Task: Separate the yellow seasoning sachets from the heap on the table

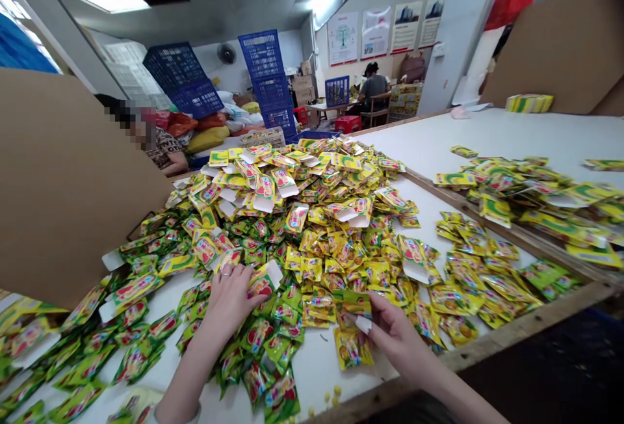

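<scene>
My left hand (231, 297), with a ring on one finger, reaches over the pile. Its thumb and fingers close around a small yellow-and-green carton (266, 279) with a white flap sticking out; the fingertips are partly hidden. My right hand (397, 336) pinches another small carton (353, 300), seen nearly edge-on, between thumb and fingers. Just below it, by the fingers, is a yellow packet (351, 349); whether the hand also holds it I cannot tell. Green packets (258, 333) with red fruit pictures lie under and beside my left hand. Yellow packets (341, 255) spread beyond my right hand.
Many open-flapped cartons (263, 180) are heaped at the back. More cartons (536, 196) lie beyond a wooden divider (451, 199) at right. A cardboard sheet (73, 183) stands at left, a co-worker (166, 151) behind it. Yellow beads (331, 397) lie near the front edge.
</scene>
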### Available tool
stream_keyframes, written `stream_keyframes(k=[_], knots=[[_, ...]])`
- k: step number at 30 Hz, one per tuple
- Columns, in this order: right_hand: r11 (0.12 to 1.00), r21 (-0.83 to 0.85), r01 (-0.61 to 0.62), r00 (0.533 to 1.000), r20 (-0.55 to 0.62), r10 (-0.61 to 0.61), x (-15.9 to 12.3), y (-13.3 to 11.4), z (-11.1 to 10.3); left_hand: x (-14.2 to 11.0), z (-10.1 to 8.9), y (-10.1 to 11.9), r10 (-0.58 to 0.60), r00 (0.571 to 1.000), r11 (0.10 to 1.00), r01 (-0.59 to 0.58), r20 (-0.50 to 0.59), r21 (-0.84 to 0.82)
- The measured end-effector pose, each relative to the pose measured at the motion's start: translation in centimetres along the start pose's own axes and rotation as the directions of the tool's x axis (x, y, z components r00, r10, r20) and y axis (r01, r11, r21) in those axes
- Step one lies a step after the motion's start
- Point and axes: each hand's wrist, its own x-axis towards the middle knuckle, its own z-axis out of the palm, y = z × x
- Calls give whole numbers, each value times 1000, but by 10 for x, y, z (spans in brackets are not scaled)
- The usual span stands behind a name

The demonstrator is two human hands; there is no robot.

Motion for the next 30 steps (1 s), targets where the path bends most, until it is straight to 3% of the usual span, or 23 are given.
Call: stream_keyframes(k=[2,4,5,7,10,13,15,17,21,24,26,30], knots=[[998,57,-31,999,-28,33,0,-4,-3,-7,-4,10,11,1000,996,-14,-25,-90],[994,101,-37,998,-38,41,-1,-12,-3,-21,-8,25,-1,1000,916,-6,-17,-402],[993,118,-17,999,-45,22,-1,-18,-2,-30,-8,34,-18,999,799,31,29,-600],[989,135,61,995,-83,-50,0,-31,5,-49,-4,55,-21,976,455,201,215,-867],[968,114,223,972,-104,-212,2,-49,21,-75,11,91,39,894,43,444,446,-895],[905,-68,420,907,39,-418,6,-54,33,-90,25,116,68,883,-182,468,464,-865],[831,-224,508,861,159,-483,7,-53,35,-95,28,123,65,891,-208,453,450,-867],[785,-341,517,854,265,-448,6,-53,31,-96,25,122,38,904,-115,427,425,-897],[704,-563,434,868,472,-158,-4,-68,21,-95,14,120,23,948,158,309,316,-938],[574,-716,398,867,498,20,-10,-82,18,-94,12,124,67,953,235,272,294,-933],[579,-718,386,861,506,52,-10,-86,15,-94,13,126,113,940,190,296,320,-936],[702,-633,327,893,449,-12,-6,-78,6,-100,16,121,264,849,-49,486,458,-872]])
